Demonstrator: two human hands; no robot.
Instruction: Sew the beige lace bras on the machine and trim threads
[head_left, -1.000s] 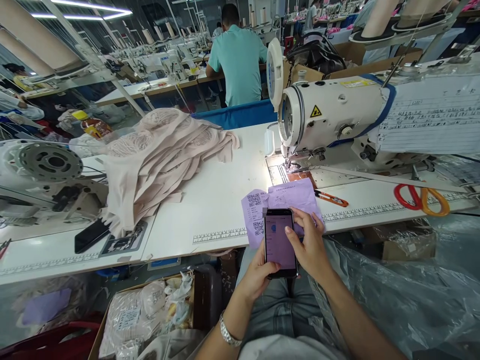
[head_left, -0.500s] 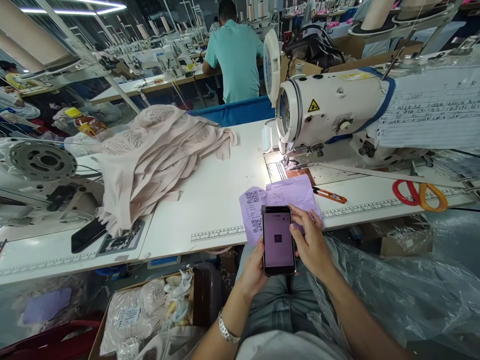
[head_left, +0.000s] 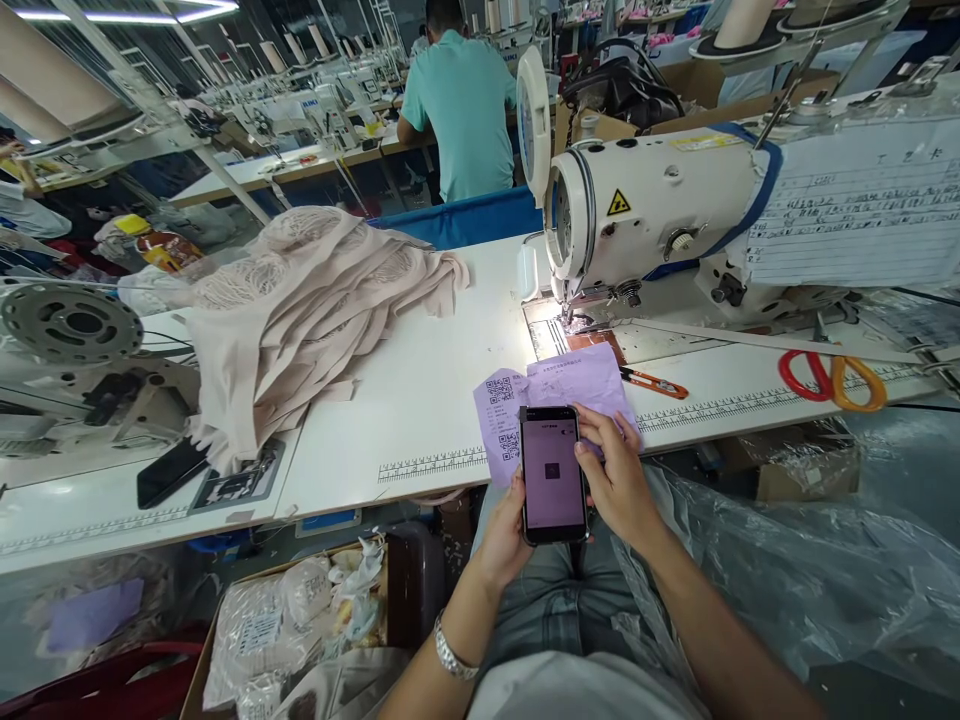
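Note:
A smartphone [head_left: 553, 500] is held upright over the table's front edge, its screen showing a purple picture with a small dark square. My left hand [head_left: 504, 535] is closed around the phone's left side. On the other side, my right hand [head_left: 619, 485] grips the right edge, with the thumb beside the screen and some fingers hidden behind it. Purple paper slips [head_left: 581, 385] lie partly behind the phone, and QR codes are printed on the left one. An orange utility knife [head_left: 654, 382] rests just right of the slips.
The sewing machine [head_left: 652, 200] stands behind the slips, its needle area lit. Scissors [head_left: 832, 380] with red and orange handles lie at right. A pile of beige fabric pieces [head_left: 300, 300] covers the table's left part, near a second phone [head_left: 171, 474]. Below is an open carton [head_left: 217, 640].
The view has shifted slightly, so everything appears a little further left. Both hands keep the same hold on the phone.

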